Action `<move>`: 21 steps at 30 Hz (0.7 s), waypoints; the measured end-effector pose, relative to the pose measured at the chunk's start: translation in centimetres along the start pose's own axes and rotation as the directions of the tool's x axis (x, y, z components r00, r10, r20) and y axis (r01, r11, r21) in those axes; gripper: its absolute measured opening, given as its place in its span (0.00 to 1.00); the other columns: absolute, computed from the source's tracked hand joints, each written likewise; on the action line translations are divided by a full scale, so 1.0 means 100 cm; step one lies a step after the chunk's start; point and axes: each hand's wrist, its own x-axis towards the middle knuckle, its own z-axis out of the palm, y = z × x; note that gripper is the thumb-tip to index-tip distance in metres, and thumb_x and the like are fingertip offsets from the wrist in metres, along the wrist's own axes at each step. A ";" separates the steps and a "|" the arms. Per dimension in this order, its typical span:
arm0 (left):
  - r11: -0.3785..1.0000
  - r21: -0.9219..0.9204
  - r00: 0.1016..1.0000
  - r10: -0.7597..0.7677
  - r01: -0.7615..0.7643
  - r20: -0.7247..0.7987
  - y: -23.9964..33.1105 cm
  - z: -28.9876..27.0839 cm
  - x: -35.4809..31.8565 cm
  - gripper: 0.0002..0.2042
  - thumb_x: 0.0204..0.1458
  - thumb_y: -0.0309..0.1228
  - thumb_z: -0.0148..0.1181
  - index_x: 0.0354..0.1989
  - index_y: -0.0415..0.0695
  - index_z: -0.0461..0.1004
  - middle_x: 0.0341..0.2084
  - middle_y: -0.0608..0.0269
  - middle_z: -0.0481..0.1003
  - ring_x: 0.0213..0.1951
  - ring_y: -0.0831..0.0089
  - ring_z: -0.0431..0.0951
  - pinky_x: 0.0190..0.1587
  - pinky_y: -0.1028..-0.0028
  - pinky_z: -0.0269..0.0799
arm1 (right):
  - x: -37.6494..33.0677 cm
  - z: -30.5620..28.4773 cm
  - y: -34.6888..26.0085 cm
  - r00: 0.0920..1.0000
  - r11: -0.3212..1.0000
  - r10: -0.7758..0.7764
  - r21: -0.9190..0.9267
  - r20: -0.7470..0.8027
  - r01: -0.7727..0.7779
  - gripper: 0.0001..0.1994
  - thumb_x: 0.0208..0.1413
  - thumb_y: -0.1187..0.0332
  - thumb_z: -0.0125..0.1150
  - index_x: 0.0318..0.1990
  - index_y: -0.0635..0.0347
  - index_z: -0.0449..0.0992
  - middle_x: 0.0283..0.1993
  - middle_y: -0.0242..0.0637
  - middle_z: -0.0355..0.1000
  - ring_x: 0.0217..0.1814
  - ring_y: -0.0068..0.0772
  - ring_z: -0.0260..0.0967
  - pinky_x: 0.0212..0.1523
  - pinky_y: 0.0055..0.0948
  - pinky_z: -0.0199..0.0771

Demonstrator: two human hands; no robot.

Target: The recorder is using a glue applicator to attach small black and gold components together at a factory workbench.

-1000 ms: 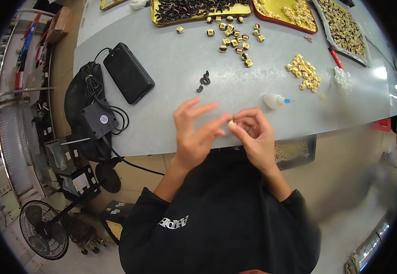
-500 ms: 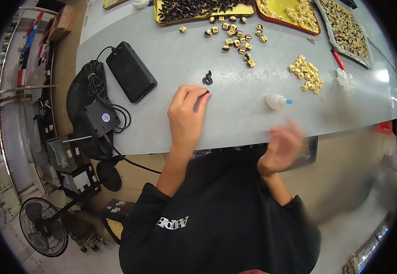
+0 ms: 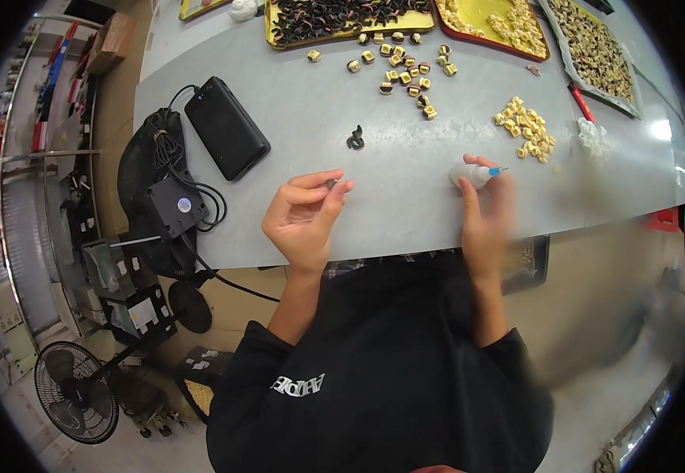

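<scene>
My left hand (image 3: 303, 214) is raised just over the near part of the table, pinching a small dark curved piece (image 3: 331, 184) between thumb and fingertips. More dark curved pieces (image 3: 356, 139) lie in a little clump beyond it. On the right, my right hand (image 3: 486, 225) has its thumb and fingers around a white squeeze bottle (image 3: 461, 173) with a blue needle tip, which lies on its side; motion blurs some of those fingers. Past the bottle is a heap of small cream-yellow pieces (image 3: 525, 128). Several assembled cream-and-dark pieces (image 3: 405, 76) are scattered farther back.
Along the far edge stand a yellow tray (image 3: 311, 39) of dark curved pieces, a red-rimmed tray (image 3: 480, 35) of cream pieces and a lined tray (image 3: 638, 106) of small parts. A red marker (image 3: 582, 102) and crumpled plastic (image 3: 594, 138) lie right; a black power bank (image 3: 226, 130) with cable, left.
My left hand has lifted off the table and drawn back toward me with the dark piece. My right hand has reached forward and closed around the squeeze bottle.
</scene>
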 end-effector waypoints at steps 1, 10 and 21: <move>1.000 -0.007 1.000 0.000 -0.001 -0.007 0.000 -0.001 0.000 0.08 0.43 0.12 0.60 0.28 0.35 0.69 0.33 0.46 0.75 0.30 0.66 0.79 0.32 0.74 0.78 | -0.002 0.001 0.001 0.999 0.997 0.028 0.072 -0.025 -0.026 0.18 0.51 0.78 0.58 0.49 0.66 0.64 0.46 0.45 0.69 0.47 0.33 0.68 0.48 0.28 0.68; 0.985 -0.159 0.996 -0.052 0.064 0.074 0.000 0.002 0.000 0.09 0.40 0.11 0.62 0.28 0.33 0.68 0.32 0.49 0.72 0.28 0.68 0.77 0.31 0.72 0.79 | -0.005 0.002 0.007 0.992 0.935 0.128 0.336 -0.016 -0.115 0.17 0.59 0.72 0.50 0.54 0.68 0.60 0.44 0.40 0.69 0.46 0.28 0.67 0.50 0.27 0.66; 1.000 0.028 0.939 -0.020 0.011 0.343 -0.003 0.005 -0.002 0.12 0.46 0.14 0.57 0.41 0.34 0.72 0.25 0.60 0.68 0.24 0.75 0.73 0.26 0.78 0.73 | -0.002 -0.005 0.004 0.986 0.837 0.165 0.525 0.031 -0.156 0.21 0.60 0.67 0.49 0.57 0.68 0.57 0.41 0.39 0.67 0.42 0.28 0.68 0.48 0.27 0.67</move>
